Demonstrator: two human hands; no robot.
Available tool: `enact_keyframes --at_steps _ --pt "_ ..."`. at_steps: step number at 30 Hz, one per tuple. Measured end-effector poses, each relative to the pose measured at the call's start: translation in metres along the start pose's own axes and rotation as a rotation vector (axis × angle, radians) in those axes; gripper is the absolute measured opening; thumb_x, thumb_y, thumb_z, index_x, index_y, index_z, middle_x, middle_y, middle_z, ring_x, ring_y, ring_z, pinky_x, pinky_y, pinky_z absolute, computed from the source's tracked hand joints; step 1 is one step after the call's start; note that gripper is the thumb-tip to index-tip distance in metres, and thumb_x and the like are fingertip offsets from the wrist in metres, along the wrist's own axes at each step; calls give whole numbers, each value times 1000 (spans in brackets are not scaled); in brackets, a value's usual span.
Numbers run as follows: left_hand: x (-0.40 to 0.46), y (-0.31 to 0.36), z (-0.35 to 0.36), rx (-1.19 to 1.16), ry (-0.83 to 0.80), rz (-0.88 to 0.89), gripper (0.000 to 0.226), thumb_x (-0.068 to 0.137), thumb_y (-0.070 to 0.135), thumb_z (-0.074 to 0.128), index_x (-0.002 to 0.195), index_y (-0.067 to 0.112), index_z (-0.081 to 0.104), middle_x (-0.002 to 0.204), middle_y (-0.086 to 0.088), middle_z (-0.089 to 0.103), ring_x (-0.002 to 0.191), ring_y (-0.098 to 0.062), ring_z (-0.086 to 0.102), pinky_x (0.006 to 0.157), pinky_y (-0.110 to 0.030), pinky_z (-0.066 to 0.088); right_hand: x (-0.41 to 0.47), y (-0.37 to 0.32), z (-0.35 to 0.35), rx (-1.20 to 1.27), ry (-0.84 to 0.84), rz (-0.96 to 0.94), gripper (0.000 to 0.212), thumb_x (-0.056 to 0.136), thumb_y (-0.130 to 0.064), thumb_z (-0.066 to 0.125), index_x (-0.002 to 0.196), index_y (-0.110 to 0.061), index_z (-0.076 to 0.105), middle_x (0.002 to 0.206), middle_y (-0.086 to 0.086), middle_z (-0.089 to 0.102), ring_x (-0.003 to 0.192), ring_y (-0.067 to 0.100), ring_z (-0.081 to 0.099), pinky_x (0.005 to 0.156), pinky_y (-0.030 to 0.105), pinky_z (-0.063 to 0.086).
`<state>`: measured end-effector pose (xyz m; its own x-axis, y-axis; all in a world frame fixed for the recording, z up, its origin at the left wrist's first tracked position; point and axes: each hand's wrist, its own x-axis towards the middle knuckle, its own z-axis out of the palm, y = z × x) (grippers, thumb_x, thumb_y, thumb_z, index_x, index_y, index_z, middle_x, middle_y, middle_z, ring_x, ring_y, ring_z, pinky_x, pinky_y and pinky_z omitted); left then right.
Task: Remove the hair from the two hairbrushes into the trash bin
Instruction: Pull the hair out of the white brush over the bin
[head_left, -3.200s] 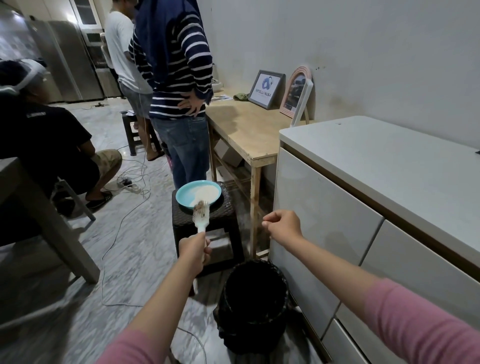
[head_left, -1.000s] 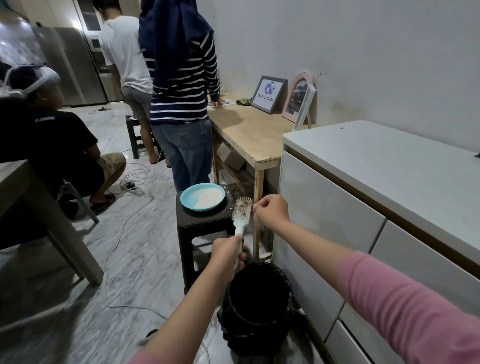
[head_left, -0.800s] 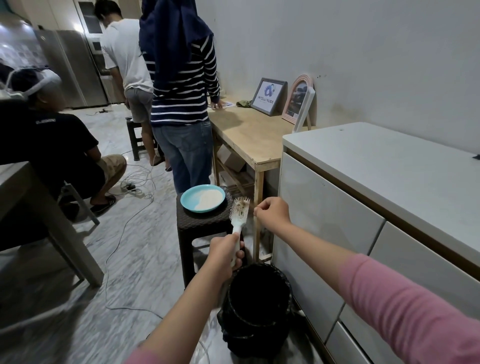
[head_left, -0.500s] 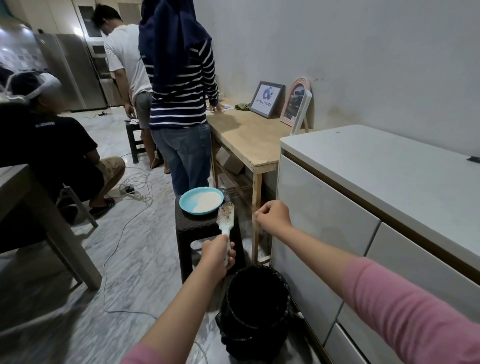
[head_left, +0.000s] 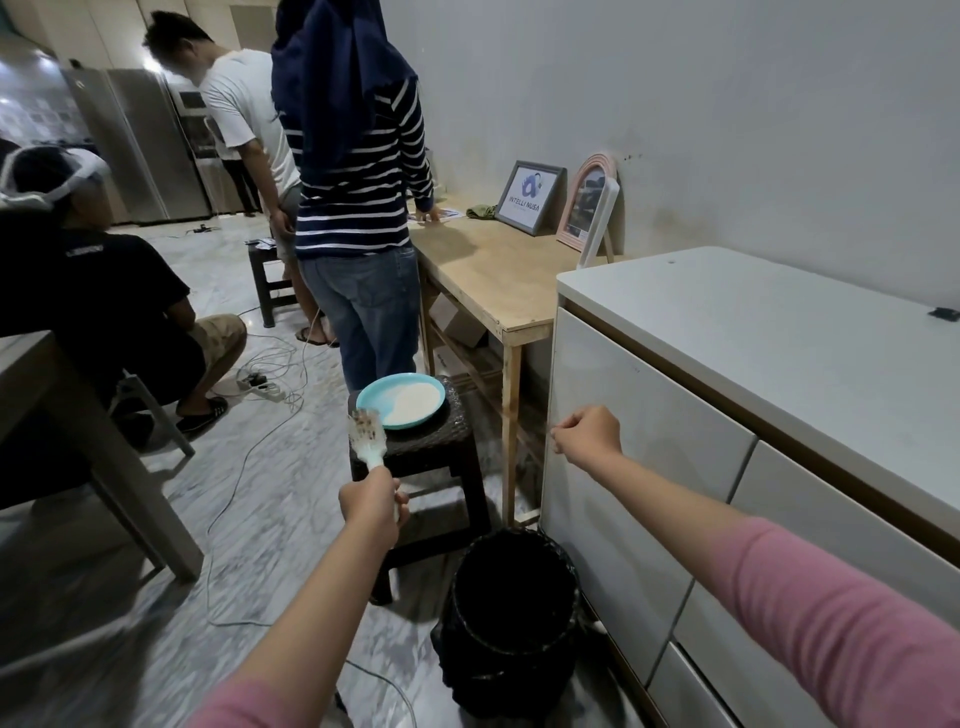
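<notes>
My left hand (head_left: 373, 503) is closed round the handle of a white hairbrush (head_left: 369, 432). The brush stands upright in front of the stool, with brownish hair caught in its bristles. My right hand (head_left: 588, 436) hangs to the right of it with the fingers pinched into a fist, close to the white drawer front. I cannot make out any hair between those fingers. The black trash bin (head_left: 514, 613) stands on the floor below and between my hands, lined with a dark bag. A light blue plate (head_left: 374, 400) with something pale on it rests on the stool.
The dark stool (head_left: 452, 447) stands left of a white drawer cabinet (head_left: 649, 415) and a wooden table (head_left: 483, 270). Two people stand beyond the stool; another sits at the left. Cables and a power strip (head_left: 260, 387) lie on the marble floor. A grey table leg (head_left: 119, 467) is at the left.
My left hand has carried the brush to the left, away from my right hand, which had been pinching at the bristles. The right hand has drawn slightly to the right.
</notes>
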<state>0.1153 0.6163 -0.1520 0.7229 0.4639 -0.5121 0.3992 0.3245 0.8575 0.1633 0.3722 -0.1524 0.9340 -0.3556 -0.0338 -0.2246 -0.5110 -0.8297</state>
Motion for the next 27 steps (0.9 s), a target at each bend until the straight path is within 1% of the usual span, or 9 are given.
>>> enact_keyframes --at_steps 3,6,8,10,13,15,18,21,27 --pt "3 1 -1 22 4 13 15 91 7 47 77 2 52 71 -8 52 49 -15 41 43 -24 32 2 5 1 -33 -53 61 20 86 -5 64 67 -12 64 82 10 67 82 25 67 67 33 59" --pt "2 -1 3 71 -37 20 14 92 10 49 83 2 55 74 -8 55 49 -15 43 44 -25 33 3 8 6 -82 -124 100 14 84 1 59 87 -3 72 98 14 66 93 29 64 79 40 60" --pt "0 -2 7 91 -63 31 14 93 11 49 89 1 57 74 -8 56 49 -16 44 43 -24 33 3 9 10 -80 -163 115 17 83 3 57 94 3 71 101 16 66 95 28 63 83 38 58" --pt "-5 -3 9 112 -90 40 18 95 13 49 83 1 57 72 -8 54 49 -16 44 42 -24 33 1 8 13 -29 -179 122 18 84 3 57 98 0 69 105 14 63 104 28 60 84 32 52" --pt "-15 -3 12 127 -137 54 26 96 13 50 73 4 52 70 -8 53 49 -16 42 45 -25 32 0 4 15 90 -200 130 41 86 3 56 127 0 56 126 16 56 121 31 52 93 31 45" --pt "-18 -4 14 150 -168 61 25 97 14 50 73 5 52 71 -9 53 49 -16 42 46 -25 31 -1 2 16 125 -198 129 49 86 3 54 134 -1 49 133 16 53 124 31 50 97 32 44" --pt "-19 -8 19 199 -214 76 22 96 17 52 77 6 55 74 -7 55 48 -15 42 42 -23 30 0 -1 16 148 -178 106 48 85 4 53 132 -3 52 131 15 54 123 30 51 93 31 44" --pt "-21 -12 25 258 -247 79 23 96 20 53 77 6 57 75 -8 55 47 -15 42 40 -21 30 2 -6 20 157 -185 77 44 84 1 57 127 -5 57 128 14 57 120 28 54 100 34 47" --pt "-34 -22 34 348 -332 107 19 96 18 52 85 4 57 74 -8 54 45 -15 41 39 -18 26 -1 -28 33 141 -173 -74 43 86 -20 68 126 -10 59 123 9 62 114 23 58 98 35 49"
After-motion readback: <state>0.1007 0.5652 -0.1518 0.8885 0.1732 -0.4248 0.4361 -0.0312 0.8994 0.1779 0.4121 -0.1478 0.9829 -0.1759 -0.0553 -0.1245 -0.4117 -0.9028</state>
